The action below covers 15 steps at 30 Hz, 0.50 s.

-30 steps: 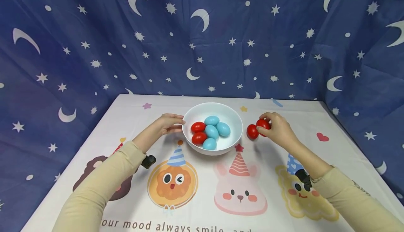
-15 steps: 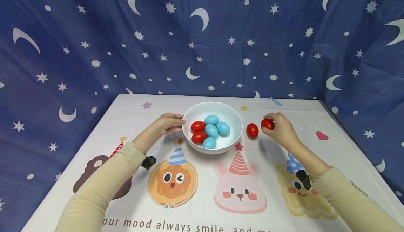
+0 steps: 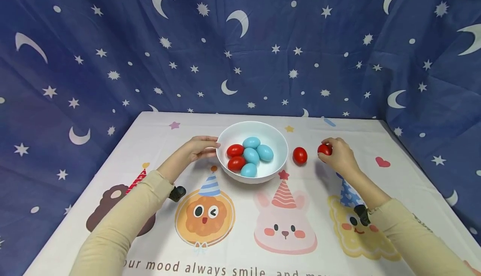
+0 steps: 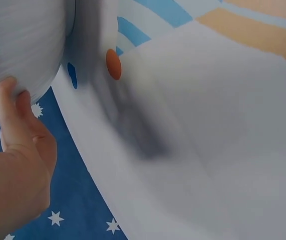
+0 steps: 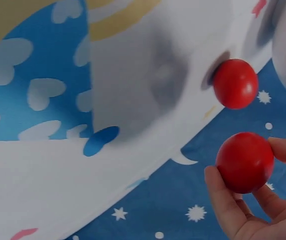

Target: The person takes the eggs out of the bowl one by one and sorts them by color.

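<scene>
A white bowl (image 3: pixel 276 142) at the middle of the table holds several red and light blue eggs (image 3: pixel 251 155). My left hand (image 3: pixel 201 147) rests its outstretched fingers against the bowl's left outer side; the left wrist view shows the fingertips (image 4: pixel 7 86) on the bowl wall (image 4: pixel 27 45). To the right of the bowl, my right hand (image 3: pixel 340 157) pinches a red egg (image 5: pixel 245 162) between thumb and fingers. Another red egg (image 3: pixel 299 155) lies on the tablecloth between the bowl and that hand.
A white tablecloth (image 3: pixel 233 226) printed with cartoon figures covers the table. Behind it hangs a dark blue curtain (image 3: pixel 263 84) with moons and stars. Black wrist devices (image 3: pixel 176 192) sit below both sleeves.
My right hand has moved a little to the right with its red egg, widening the gap to the egg on the cloth. My left hand and the bowl have stayed in place.
</scene>
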Tool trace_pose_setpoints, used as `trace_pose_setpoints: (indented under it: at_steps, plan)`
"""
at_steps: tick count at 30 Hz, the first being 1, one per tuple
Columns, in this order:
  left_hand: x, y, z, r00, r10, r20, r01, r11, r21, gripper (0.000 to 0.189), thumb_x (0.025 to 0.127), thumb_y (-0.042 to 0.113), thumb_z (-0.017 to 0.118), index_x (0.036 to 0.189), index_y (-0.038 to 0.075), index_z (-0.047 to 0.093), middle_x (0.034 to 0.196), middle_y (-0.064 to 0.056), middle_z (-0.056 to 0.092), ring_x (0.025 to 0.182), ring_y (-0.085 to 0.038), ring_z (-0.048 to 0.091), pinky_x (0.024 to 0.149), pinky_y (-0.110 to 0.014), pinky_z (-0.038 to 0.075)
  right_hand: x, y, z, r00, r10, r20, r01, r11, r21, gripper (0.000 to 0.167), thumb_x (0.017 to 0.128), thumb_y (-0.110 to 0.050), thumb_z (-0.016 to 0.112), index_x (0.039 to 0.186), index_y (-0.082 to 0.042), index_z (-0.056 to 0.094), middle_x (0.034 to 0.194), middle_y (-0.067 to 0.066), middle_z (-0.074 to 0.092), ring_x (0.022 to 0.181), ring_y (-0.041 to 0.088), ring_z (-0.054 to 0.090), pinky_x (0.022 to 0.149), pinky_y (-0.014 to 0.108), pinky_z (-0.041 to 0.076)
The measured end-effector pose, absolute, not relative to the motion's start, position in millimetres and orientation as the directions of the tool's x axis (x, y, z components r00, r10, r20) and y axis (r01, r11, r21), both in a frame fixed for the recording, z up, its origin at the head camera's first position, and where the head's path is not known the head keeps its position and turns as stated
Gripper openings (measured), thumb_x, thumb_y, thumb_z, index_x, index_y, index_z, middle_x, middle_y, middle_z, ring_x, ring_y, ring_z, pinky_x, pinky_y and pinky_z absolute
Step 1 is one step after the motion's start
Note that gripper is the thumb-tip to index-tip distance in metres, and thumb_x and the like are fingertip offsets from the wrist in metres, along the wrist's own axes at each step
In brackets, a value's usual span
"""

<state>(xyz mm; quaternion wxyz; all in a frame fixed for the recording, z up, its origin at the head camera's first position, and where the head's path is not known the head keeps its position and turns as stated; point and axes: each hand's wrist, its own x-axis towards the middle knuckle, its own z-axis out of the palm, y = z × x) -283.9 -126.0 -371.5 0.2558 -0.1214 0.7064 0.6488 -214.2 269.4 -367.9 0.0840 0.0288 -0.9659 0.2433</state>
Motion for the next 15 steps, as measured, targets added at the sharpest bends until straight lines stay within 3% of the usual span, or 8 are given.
trace_pose_setpoints:
  at_steps: [7, 12, 15]
  plan:
    - [-285, -125, -372, -0.835, 0.149, -0.530, -0.515, 0.132, 0.847, 0.051, 0.089, 0.005, 0.062, 0.137, 0.005, 0.046, 0.120, -0.010, 0.053, 0.068, -0.005, 0.064, 0.066, -0.016, 0.060, -219, 271, -373, -0.989, 0.003, 0.149, -0.068, 0.883, -0.464, 0.038, 0.083, -0.010, 0.063, 0.113, 0.012, 0.056, 0.106, 0.034, 0.053, 0.087, 0.042, 0.057, 0.077, 0.054, 0.058]
    - [-285, -126, -373, -0.824, 0.159, -0.545, -0.529, 0.131, 0.838, 0.052, 0.090, 0.006, 0.061, 0.140, 0.007, 0.044, 0.134, -0.012, 0.048, 0.078, -0.008, 0.061, 0.067, -0.016, 0.060, -226, 273, -379, -0.993, -0.015, 0.116, -0.068, 0.882, -0.466, 0.039, 0.083, -0.011, 0.065, 0.114, 0.012, 0.057, 0.106, 0.033, 0.053, 0.087, 0.041, 0.056, 0.077, 0.052, 0.058]
    - [-286, -126, -374, -0.812, 0.172, -0.558, -0.546, 0.115, 0.830, 0.053, 0.091, 0.007, 0.060, 0.141, 0.008, 0.043, 0.134, -0.011, 0.047, 0.084, -0.010, 0.059, 0.066, -0.015, 0.060, -231, 274, -383, -0.996, -0.033, 0.084, -0.069, 0.882, -0.466, 0.040, 0.083, -0.012, 0.067, 0.114, 0.012, 0.057, 0.106, 0.033, 0.054, 0.089, 0.041, 0.056, 0.077, 0.050, 0.058]
